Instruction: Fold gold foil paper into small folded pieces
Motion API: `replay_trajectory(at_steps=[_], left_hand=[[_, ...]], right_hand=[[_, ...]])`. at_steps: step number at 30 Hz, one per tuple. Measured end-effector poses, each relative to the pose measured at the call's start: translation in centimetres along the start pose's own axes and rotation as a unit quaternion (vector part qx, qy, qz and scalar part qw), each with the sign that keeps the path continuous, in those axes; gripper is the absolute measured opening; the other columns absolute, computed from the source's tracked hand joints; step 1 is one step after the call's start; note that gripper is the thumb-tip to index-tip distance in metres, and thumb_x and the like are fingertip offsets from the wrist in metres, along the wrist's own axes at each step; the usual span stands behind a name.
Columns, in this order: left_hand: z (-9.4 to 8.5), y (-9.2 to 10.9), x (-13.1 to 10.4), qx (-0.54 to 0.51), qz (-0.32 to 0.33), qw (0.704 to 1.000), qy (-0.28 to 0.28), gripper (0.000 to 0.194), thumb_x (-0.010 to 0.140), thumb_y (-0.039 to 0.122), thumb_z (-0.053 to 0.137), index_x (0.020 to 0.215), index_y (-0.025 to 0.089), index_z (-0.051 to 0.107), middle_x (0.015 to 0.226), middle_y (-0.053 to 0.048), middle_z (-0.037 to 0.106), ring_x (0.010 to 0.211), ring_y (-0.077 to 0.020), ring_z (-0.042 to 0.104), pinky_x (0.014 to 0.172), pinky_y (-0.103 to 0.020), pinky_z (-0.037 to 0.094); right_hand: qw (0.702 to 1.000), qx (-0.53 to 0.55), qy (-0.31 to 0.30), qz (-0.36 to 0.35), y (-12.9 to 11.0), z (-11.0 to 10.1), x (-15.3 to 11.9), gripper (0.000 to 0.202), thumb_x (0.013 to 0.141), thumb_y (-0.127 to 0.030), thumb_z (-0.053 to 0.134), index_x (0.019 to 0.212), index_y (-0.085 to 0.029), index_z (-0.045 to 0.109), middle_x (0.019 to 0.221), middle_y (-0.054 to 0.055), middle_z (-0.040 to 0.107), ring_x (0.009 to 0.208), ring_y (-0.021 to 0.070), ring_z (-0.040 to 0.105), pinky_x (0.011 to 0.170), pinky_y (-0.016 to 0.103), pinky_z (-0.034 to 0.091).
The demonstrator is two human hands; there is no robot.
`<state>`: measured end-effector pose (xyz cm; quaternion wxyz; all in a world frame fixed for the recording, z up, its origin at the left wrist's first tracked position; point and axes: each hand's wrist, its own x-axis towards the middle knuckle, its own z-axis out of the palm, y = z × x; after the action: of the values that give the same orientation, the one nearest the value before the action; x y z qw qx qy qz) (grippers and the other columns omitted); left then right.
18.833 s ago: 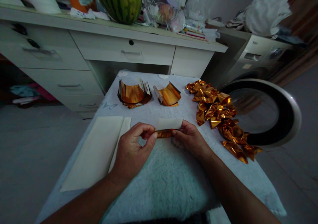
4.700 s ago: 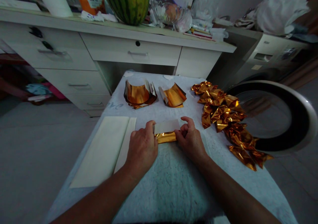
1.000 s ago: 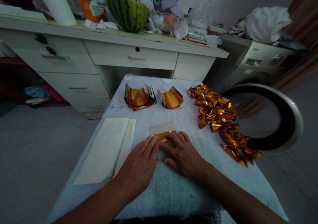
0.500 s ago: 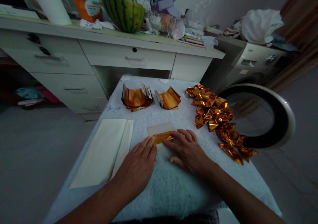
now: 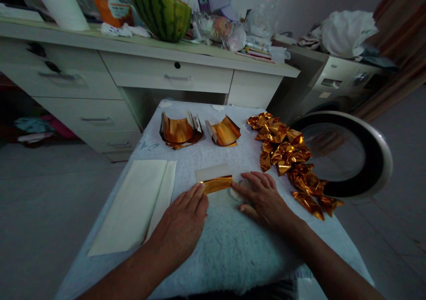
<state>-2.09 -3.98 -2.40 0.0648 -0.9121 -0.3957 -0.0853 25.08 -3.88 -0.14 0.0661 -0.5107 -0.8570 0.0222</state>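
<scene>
On the cloth-covered table (image 5: 226,255), the left hand (image 5: 184,220) lays flat fingers over the left end of a folded gold-foil strip (image 5: 218,184), while the right hand (image 5: 266,202), fingers loose, touches its right end — neither clamped. Folded foil pieces (image 5: 288,151) heap along the table's right side; beyond its far edge, an orange pouch (image 5: 111,5) — contents hidden — stands beside a cut watermelon (image 5: 161,16).

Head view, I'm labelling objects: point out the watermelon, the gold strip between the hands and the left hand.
Watermelon (image 5: 162,16), head view: middle of the striped rind.
Gold strip (image 5: 218,184), head view: middle of its shiny face.
Left hand (image 5: 182,220), head view: back of the hand.
</scene>
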Motion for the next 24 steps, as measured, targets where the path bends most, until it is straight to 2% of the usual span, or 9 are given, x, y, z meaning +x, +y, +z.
replay_trajectory(at_steps=[6, 8, 10, 12, 15, 17, 20, 24], left_hand=[[0.0, 0.2, 0.1, 0.001, -0.002, 1.0, 0.003, 0.036, 0.091, 0.015, 0.043, 0.121, 0.005, 0.061, 0.137, -0.027, 0.056, 0.129, -0.0342, 0.054, 0.102, -0.05, 0.05], [-0.1, 0.2, 0.1, 0.001, -0.005, 1.0, 0.003, 0.036, 0.091, 0.014, 0.043, 0.122, 0.005, 0.061, 0.138, -0.026, 0.055, 0.13, -0.0337, 0.053, 0.103, -0.049, 0.05], [-0.3, 0.2, 0.1, 0.0, -0.005, 1.0, 0.003, 0.036, 0.091, 0.014, 0.043, 0.121, 0.005, 0.062, 0.138, -0.026, 0.056, 0.13, -0.0337, 0.053, 0.103, -0.049, 0.05], [-0.4, 0.2, 0.2, 0.0, -0.004, 1.0, 0.005, 0.036, 0.091, 0.013, 0.043, 0.121, 0.004, 0.062, 0.138, -0.026, 0.056, 0.129, -0.0338, 0.054, 0.103, -0.049, 0.05], [-0.4, 0.2, 0.2, -0.002, -0.003, 1.0, 0.006, 0.038, 0.091, 0.012, 0.042, 0.125, 0.005, 0.059, 0.14, -0.024, 0.055, 0.131, -0.0327, 0.052, 0.104, -0.049, 0.049], [-0.2, 0.2, 0.2, -0.012, -0.006, 1.0, 0.007, 0.039, 0.091, 0.012, 0.042, 0.126, 0.006, 0.058, 0.14, -0.023, 0.055, 0.132, -0.0313, 0.052, 0.105, -0.047, 0.048], [-0.1, 0.1, 0.1, -0.039, -0.023, 0.999, 0.009, 0.038, 0.093, 0.015, 0.04, 0.127, 0.008, 0.058, 0.14, -0.022, 0.056, 0.133, -0.03, 0.051, 0.105, -0.047, 0.047], [-0.4, 0.2, 0.0, -0.056, -0.042, 0.998, -0.001, 0.033, 0.093, 0.019, 0.045, 0.121, 0.012, 0.06, 0.144, -0.02, 0.052, 0.136, -0.0311, 0.046, 0.106, -0.049, 0.045]], right_hand=[[1.0, 0.002, 0.002, -0.003, 0.3, -0.6, -0.2, 0.055, 0.091, -0.058, 0.053, 0.141, -0.035, 0.051, 0.143, 0.012, 0.049, 0.129, 0.0368, 0.041, 0.102, 0.061, 0.033], [1.0, 0.006, 0.025, -0.004, 0.3, -1.3, 0.0, 0.045, 0.092, -0.05, 0.058, 0.131, -0.028, 0.061, 0.138, 0.013, 0.055, 0.125, 0.0357, 0.045, 0.1, 0.058, 0.037], [0.998, 0.021, 0.062, -0.004, -0.1, -2.0, 0.6, 0.027, 0.094, -0.037, 0.058, 0.112, -0.021, 0.07, 0.129, 0.014, 0.061, 0.118, 0.033, 0.051, 0.097, 0.054, 0.041], [0.994, 0.053, 0.094, -0.014, -1.2, -2.7, 1.9, 0.021, 0.095, -0.029, 0.056, 0.106, -0.018, 0.07, 0.12, 0.014, 0.065, 0.107, 0.0281, 0.057, 0.092, 0.047, 0.045], [0.99, 0.118, 0.054, -0.056, -3.3, -3.0, 4.7, 0.017, 0.096, -0.018, 0.053, 0.102, -0.017, 0.068, 0.098, 0.009, 0.068, 0.091, 0.0201, 0.06, 0.084, 0.035, 0.047], [0.988, 0.126, 0.02, -0.088, -4.4, -2.5, 6.3, 0.015, 0.094, -0.016, 0.054, 0.099, -0.017, 0.068, 0.093, 0.007, 0.066, 0.087, 0.0183, 0.058, 0.079, 0.031, 0.046], [0.988, 0.107, -0.002, -0.111, -4.9, -1.3, 7.7, 0.01, 0.09, -0.018, 0.06, 0.097, -0.017, 0.067, 0.096, 0.006, 0.064, 0.088, 0.0186, 0.056, 0.08, 0.033, 0.044], [0.986, 0.13, 0.009, -0.1, -4.1, 0.0, 7.5, 0.015, 0.088, -0.021, 0.065, 0.102, -0.018, 0.066, 0.103, 0.007, 0.063, 0.095, 0.0193, 0.056, 0.084, 0.034, 0.043]])
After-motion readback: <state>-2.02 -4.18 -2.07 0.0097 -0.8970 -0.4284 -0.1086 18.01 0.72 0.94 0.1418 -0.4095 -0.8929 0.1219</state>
